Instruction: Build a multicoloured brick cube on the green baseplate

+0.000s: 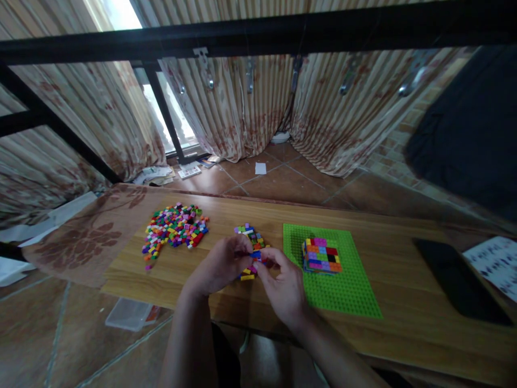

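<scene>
My left hand [226, 262] and my right hand [284, 277] meet near the middle of the wooden table. Between their fingertips is a small blue building brick [256, 255], gripped from both sides; other pieces joined to it I cannot make out. Beneath and behind the fingers lies a small group of loose bricks [247, 277], partly hidden by the hands. To the right, a green baseplate [355, 293] carries a low, multicoloured block of bricks [322, 256], nearest to my right hand.
A large pile of loose bricks [173, 226] spreads over the table's left part. A black flat object [460, 280] and a printed sheet [495, 264] lie at the right. Below the table's left front edge is a clear plastic box [127, 314]. A dark metal bar [258, 33] crosses beyond the table.
</scene>
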The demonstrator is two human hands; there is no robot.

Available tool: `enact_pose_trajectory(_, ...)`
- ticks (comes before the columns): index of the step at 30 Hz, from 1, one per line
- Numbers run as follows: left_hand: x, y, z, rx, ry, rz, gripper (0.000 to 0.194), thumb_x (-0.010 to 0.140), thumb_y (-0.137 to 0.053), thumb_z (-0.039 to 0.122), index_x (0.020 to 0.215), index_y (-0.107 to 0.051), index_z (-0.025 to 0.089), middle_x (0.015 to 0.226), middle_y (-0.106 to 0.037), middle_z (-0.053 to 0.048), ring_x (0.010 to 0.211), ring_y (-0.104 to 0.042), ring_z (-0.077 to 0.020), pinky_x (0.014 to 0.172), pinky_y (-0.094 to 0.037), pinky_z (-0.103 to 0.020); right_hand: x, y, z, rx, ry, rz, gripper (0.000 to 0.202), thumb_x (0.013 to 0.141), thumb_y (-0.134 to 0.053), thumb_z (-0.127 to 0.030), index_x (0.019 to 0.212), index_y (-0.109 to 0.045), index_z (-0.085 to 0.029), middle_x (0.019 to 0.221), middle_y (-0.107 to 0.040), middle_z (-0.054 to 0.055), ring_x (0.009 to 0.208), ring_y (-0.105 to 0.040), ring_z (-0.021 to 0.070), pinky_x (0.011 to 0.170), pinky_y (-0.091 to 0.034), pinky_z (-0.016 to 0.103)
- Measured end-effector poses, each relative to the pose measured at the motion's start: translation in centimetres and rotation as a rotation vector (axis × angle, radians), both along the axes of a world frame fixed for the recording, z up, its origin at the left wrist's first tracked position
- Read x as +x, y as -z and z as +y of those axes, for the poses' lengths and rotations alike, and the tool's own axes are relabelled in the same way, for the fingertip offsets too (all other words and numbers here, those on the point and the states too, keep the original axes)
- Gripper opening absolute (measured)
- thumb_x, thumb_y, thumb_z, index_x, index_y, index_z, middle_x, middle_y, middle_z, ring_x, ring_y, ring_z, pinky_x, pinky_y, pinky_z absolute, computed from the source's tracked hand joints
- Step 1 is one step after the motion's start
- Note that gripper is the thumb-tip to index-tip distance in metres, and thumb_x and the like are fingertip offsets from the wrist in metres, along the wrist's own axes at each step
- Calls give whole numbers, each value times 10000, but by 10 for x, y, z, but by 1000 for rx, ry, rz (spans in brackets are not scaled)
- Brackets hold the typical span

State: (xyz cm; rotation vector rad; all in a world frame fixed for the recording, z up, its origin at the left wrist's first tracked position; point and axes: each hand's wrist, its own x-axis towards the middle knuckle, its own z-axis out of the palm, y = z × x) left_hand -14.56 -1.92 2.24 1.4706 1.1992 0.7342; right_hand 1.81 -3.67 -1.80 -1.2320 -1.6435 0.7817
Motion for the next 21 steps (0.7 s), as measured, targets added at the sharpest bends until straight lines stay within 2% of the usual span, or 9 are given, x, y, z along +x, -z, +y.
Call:
enact_pose_trajectory(4,7,1,1,67,11,-28,93,798,-606,227,820,-564,147,763,-632,-20,703,-592,-124,659,-469,-235,1,-1,2,29,59,43,129,847,-582,-227,948,-658,-199,857,-702,25,765,-632,159,728,-493,284)
enact_pose_trajectory(7,10,-1,1,76,-9,-67,84,786,-610,207,805,-557,145,729,-614,-10,663,-568,-113,622,-448,-221,3,-4,3,77,41,30,109,852,-575,-202,916,-663,-193,845,-695,31,775,-635,161,731,-493,283)
enact_pose_trajectory(12,3,-5,3,124,-143,-103,73,749,-594,162,809,-557,142,767,-606,-13,696,-553,-116,642,-437,-222,10,-6,8,86,1,17,151,882,-541,-228,918,-685,-197,887,-705,53,831,-646,178,772,-494,308)
enact_pose_trajectory(15,-5,-2,4,147,-243,131,90,727,-542,104,798,-580,143,723,-592,1,662,-526,-108,620,-399,-213,17,-1,16,-101,29,160,226,877,-550,-323,984,-698,-191,939,-721,69,845,-658,194,774,-507,332)
enact_pose_trajectory(17,-10,2,4,131,-279,371,137,724,-503,87,785,-611,145,647,-568,13,598,-494,-104,574,-352,-212,20,2,22,-267,39,306,291,840,-579,-399,984,-708,-182,864,-730,64,757,-656,193,691,-516,327)
enact_pose_trajectory(19,-13,7,4,107,-264,538,182,747,-480,112,792,-653,152,589,-545,20,550,-469,-104,541,-312,-217,22,2,25,-381,41,425,346,783,-624,-449,970,-717,-173,773,-724,51,669,-628,181,609,-501,309)
enact_pose_trajectory(21,-14,10,3,92,-228,592,229,777,-467,158,826,-690,167,566,-533,23,524,-455,-104,520,-289,-218,22,0,26,-434,33,486,377,738,-660,-465,961,-721,-167,731,-716,45,635,-602,167,576,-481,292)
